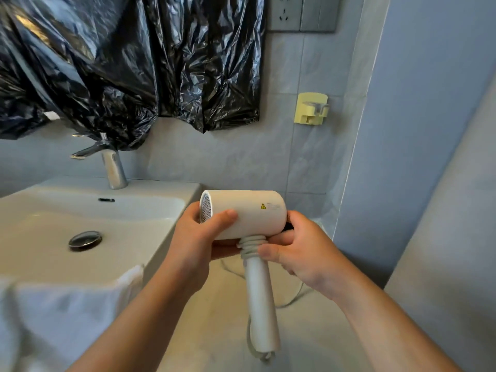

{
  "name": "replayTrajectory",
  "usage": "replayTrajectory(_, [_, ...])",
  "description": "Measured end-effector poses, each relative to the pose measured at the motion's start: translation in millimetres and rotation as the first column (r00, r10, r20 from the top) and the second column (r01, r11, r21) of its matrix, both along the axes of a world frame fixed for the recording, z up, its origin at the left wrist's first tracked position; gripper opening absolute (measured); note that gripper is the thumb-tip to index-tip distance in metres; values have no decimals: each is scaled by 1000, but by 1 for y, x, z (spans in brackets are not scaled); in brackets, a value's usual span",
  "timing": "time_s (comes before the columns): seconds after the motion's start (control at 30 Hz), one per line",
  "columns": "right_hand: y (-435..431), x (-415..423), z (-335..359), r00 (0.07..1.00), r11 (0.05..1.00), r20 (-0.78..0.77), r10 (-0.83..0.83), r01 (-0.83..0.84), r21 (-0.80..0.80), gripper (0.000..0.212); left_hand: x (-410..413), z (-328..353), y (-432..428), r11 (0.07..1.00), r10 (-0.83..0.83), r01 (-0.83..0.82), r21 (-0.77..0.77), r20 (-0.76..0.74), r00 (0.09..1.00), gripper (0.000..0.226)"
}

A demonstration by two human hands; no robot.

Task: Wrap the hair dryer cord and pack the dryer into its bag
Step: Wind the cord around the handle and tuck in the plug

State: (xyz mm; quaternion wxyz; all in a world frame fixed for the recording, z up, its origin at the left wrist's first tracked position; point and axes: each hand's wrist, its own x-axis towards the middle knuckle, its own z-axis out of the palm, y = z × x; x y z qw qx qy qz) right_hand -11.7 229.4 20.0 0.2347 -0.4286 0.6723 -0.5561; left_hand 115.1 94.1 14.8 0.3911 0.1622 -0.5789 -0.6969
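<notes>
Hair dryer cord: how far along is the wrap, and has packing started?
Done: a few turns of cord sit coiled at the top of the handle. In hand: the left hand grips the hair dryer by its barrel while the right hand holds the cord at the coil. Left: slack trails below the handle, and nothing is bagged; no bag plainly shows.

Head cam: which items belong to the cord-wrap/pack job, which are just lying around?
Job: hair dryer, cord (a few turns round the handle top), left hand gripping the barrel, right hand pinching the cord.
Lying about: sink, faucet, black plastic sheet, wall socket, yellow wall holder, white cloth. No bag clearly in view.
</notes>
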Motion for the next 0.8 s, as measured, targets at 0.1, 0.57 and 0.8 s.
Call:
replayTrajectory(0.1, [22,26,-2,993,993,55,103,-99,-71,48,26,0,18,999,-17,18,27,-35,999,58])
replayTrajectory(0.57, [66,114,7,955,947,249,158,-75,-313,46,115,18,88,882,-62,178,435,-268,961,38])
replayTrajectory(0.8, [66,96,-13,931,959,335,144,-47,-280,53,116,4,73,892,-131,125,435,-15,991,43])
